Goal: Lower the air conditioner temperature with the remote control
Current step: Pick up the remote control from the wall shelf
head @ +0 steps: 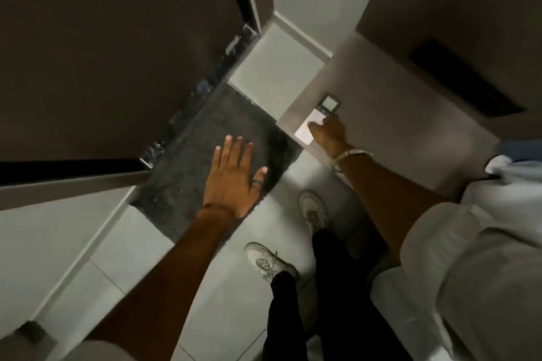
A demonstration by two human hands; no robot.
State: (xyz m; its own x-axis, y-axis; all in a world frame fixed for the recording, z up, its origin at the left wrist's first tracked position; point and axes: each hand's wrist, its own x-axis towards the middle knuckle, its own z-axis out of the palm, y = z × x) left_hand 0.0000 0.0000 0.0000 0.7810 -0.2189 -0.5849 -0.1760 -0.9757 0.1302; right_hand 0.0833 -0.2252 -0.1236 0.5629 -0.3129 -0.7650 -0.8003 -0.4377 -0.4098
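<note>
The remote control [319, 117], a slim white slab with a dark-framed grey screen at its far end, lay flat at the corner of the smooth pale counter [396, 114]. The right hand [328, 132] covered its near end, fingers resting on it, not yet visibly clasped; pickup appeared under way, and lifting and aiming would follow. The left hand [231, 179] hovered released, fingers spread, left of the remote, above a coarse dark mat [205, 126].
</note>
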